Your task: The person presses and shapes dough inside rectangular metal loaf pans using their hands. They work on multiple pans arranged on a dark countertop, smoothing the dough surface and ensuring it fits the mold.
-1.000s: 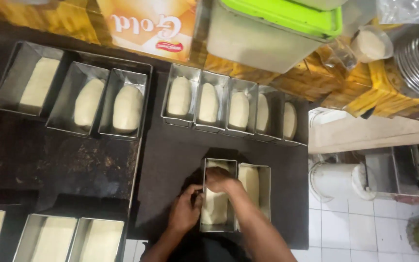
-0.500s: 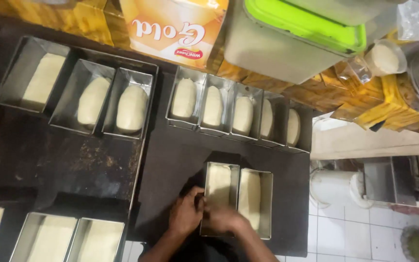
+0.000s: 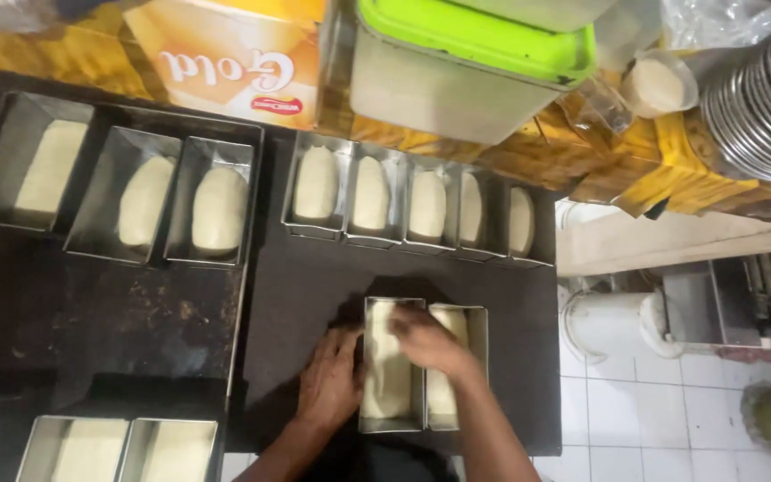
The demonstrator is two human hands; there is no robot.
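Pale dough [image 3: 388,393] lies in the steel loaf tin [image 3: 392,427], long axis twelve-to-six; right hand [image 3: 427,339] presses its twelve-o'clock end, fingers together, left hand [image 3: 332,379] flat at nine o'clock

You looked down on a dark surface [image 3: 314,295] with a worn, speckled patch at its left. Behind it ran a yellow-brown patterned ledge [image 3: 528,156]. To your right lay a white tiled floor [image 3: 635,419], with a white bucket [image 3: 622,321] standing beside a grey cabinet [image 3: 698,303].
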